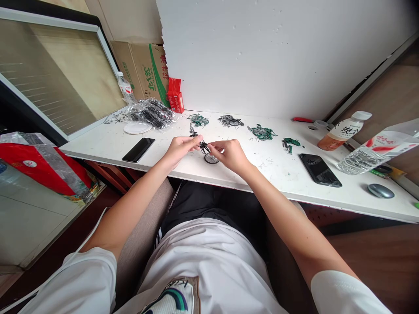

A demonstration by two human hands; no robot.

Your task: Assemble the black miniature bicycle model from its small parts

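Note:
A small black miniature bicycle model (207, 152) with a spoked wheel is held just above the white table (268, 174), near its front edge. My left hand (182, 147) pinches the model's upper frame from the left. My right hand (230, 154) grips it from the right, fingers curled over the part above the wheel. Both hands are close together with the model between them. Further back on the table lie other small bicycle models: a green one (198, 120), a black one (230, 121) and another green one (262, 132).
A black phone (139, 149) lies left of my hands, another phone (320, 169) to the right. A bag of parts (152, 113), a white disc (137, 127), red boxes (175, 95), green pieces (289, 143), two bottles (344, 130) (376, 150) and a mouse (380, 190) also sit on the table.

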